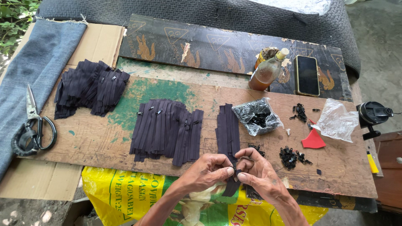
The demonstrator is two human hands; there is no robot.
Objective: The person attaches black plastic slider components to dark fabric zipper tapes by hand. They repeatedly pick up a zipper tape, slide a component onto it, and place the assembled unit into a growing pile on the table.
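nearest you, a yellow printed sack point(125, 188) hangs below the near edge of the wooden board point(100, 142). your left hand point(209, 169) and your right hand point(259, 169) meet at that near edge, both pinched narrow on the near end of a dark zipper strip point(231, 186), fingertips almost touching each other; whether a slider sits between them you cannot tell. the strip runs away from you into a small stack of dark strips point(228, 129) lying just beyond your hands. just right of your right hand lies a loose cluster of black sliders point(289, 157), and a red piece point(313, 140) sits a little farther right. left of your hands is a wide pile of zipper strips point(166, 129), some with sliders on them. at the far left of the scene, scissors point(31, 125) rest on blue denim cloth point(37, 62). farther out, a black bag of sliders point(257, 117) sits open, with a crumpled clear bag point(335, 119) to its right. another pile of dark strips point(90, 88) lies far left on the board. farthest, a bottle of amber liquid point(268, 71) stands beside a dark phone point(307, 75).
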